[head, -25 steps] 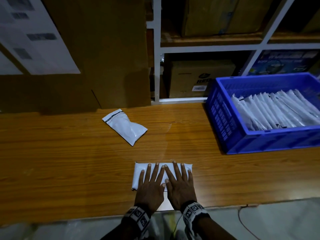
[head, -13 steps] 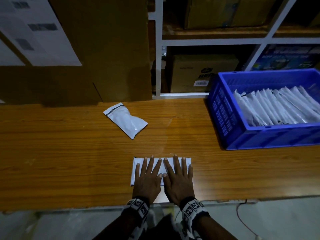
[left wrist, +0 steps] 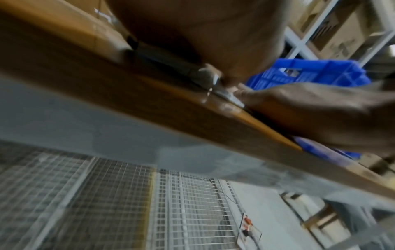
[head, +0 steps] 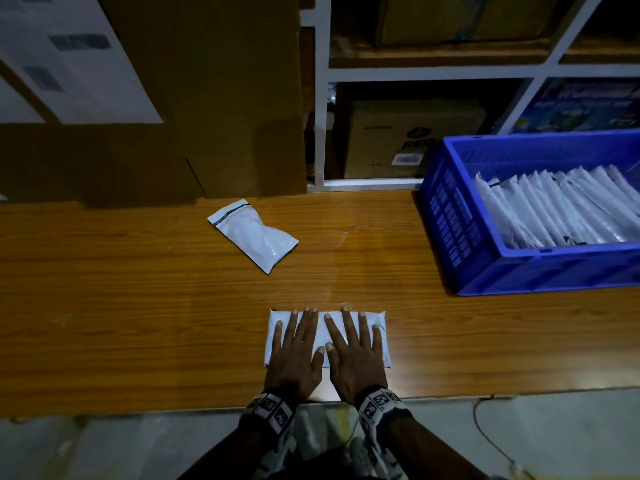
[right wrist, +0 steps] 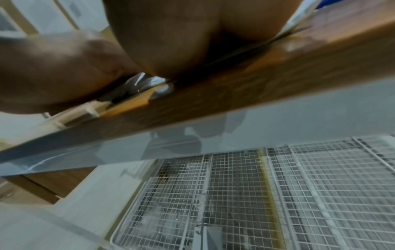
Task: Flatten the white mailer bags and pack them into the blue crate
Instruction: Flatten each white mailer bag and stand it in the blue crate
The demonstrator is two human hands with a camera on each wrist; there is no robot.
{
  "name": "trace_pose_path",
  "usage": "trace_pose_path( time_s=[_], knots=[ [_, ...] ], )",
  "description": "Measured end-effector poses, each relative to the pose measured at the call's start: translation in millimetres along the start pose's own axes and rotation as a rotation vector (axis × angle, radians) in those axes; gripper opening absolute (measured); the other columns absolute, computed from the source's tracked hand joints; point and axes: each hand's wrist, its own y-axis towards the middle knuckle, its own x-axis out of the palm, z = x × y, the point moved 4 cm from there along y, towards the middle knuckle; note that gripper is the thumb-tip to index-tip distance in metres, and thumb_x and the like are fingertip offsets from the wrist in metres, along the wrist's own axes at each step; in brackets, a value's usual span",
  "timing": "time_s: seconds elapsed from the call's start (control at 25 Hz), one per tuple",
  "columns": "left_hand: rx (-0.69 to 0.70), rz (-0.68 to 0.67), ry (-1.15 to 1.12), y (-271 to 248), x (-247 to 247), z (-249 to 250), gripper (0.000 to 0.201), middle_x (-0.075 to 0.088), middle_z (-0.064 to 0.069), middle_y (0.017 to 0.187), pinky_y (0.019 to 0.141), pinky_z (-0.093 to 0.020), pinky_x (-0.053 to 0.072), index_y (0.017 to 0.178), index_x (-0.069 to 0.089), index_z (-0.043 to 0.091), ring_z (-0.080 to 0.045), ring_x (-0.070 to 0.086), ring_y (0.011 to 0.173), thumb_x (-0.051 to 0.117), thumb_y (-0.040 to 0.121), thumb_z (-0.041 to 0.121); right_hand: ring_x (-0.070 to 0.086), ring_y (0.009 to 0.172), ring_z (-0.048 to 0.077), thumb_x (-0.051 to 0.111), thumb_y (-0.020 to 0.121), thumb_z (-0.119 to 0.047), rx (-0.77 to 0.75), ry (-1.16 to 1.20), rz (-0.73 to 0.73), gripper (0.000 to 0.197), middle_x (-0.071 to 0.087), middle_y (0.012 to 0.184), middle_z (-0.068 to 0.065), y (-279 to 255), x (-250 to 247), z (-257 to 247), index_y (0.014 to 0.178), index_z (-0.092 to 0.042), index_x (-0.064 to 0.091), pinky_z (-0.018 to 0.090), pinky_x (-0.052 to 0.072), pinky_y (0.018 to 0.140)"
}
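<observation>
- Dim storeroom shelving and brown cardboard boxes back a long wood-grain tabletop [head: 138, 306]; wire-mesh racks show below its near edge in both wrist views.
- At the middle of the near edge a white plastic mailer bag [head: 323, 332] lies with its long axis parallel to that edge.
- Left hand [head: 294, 355] and right hand [head: 356, 355] lie side by side on it, palms down, fingers straight and spread, gripping nothing.
- Blue plastic crate [head: 450, 216] stands at the far right, well apart, nearer the right hand; upright white bags already fill it.
- Bare wood lies between bag and crate, so I judge a rightward carry unobstructed.
- Second, crumpled white mailer bag [head: 252, 237] lies untouched toward the far edge, tilted diagonally.
</observation>
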Motion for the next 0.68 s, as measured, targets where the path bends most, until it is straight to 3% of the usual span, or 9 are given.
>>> trace_pose_path(
  time_s=[0.12, 0.28, 0.52, 0.68],
  knots=[
    [-0.020, 0.017, 0.030, -6, -7, -1, 0.063, 0.004, 0.001, 0.168, 0.122, -0.054, 0.004, 0.160, 0.014, 0.032, -0.026, 0.003, 0.155, 0.034, 0.102, 0.049, -0.019, 0.150, 0.025, 0.014, 0.102, -0.045, -0.009, 0.022, -0.048, 0.056, -0.019, 0.163, -0.004, -1, -2, 1, 0.155, -0.041, -0.006, 0.051, -0.008, 0.118],
    [-0.029, -0.012, 0.028, -11, -3, -2, 0.062, 0.004, 0.002, 0.168, 0.120, -0.058, 0.008, 0.159, 0.013, 0.036, -0.026, 0.001, 0.155, 0.030, 0.102, 0.055, -0.032, 0.145, 0.021, 0.009, 0.101, -0.048, -0.071, 0.082, -0.124, 0.056, -0.035, 0.156, -0.010, -1, -11, 7, 0.151, -0.046, -0.015, 0.048, -0.019, 0.116],
    [-0.067, -0.062, 0.001, -8, 0, -6, 0.066, 0.014, 0.002, 0.167, 0.117, -0.058, 0.019, 0.158, 0.018, 0.038, -0.023, 0.011, 0.154, 0.033, 0.097, 0.061, -0.032, 0.145, 0.023, 0.014, 0.102, -0.050, -0.082, -0.009, -0.071, 0.056, -0.030, 0.159, -0.009, -7, -19, 11, 0.151, -0.048, -0.013, 0.051, -0.014, 0.117],
    [-0.046, -0.052, 0.008, -9, 0, -6, 0.066, 0.008, 0.001, 0.168, 0.120, -0.059, 0.009, 0.159, 0.012, 0.038, -0.025, 0.003, 0.155, 0.027, 0.099, 0.063, -0.026, 0.147, 0.022, 0.013, 0.102, -0.050, -0.077, -0.004, -0.069, 0.056, -0.027, 0.160, -0.009, -4, -11, 13, 0.151, -0.048, -0.013, 0.050, -0.013, 0.118]
  ],
)
